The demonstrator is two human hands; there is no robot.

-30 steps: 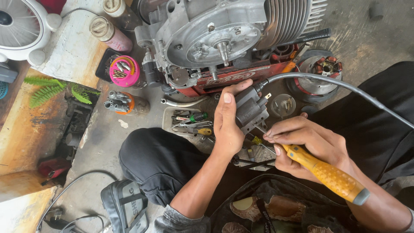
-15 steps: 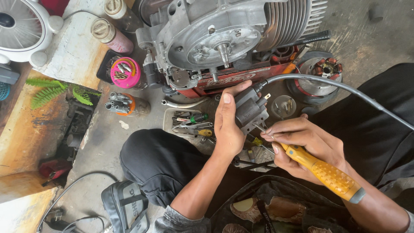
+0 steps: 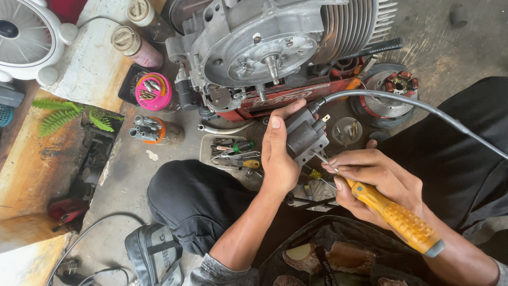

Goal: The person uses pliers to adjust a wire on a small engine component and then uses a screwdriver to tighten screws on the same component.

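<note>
Gripping a dark ignition coil (image 3: 304, 135) below the engine (image 3: 275, 50), the left hand (image 3: 278, 151) has its fingers closed around it. Right hand (image 3: 370, 177) clasps a yellow screwdriver (image 3: 394, 217); its tip could slip off the terminal if pressed askew.

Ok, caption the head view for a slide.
Left hand grips a grey ignition coil while the right hand works a yellow screwdriver at it, below an engine.
</note>
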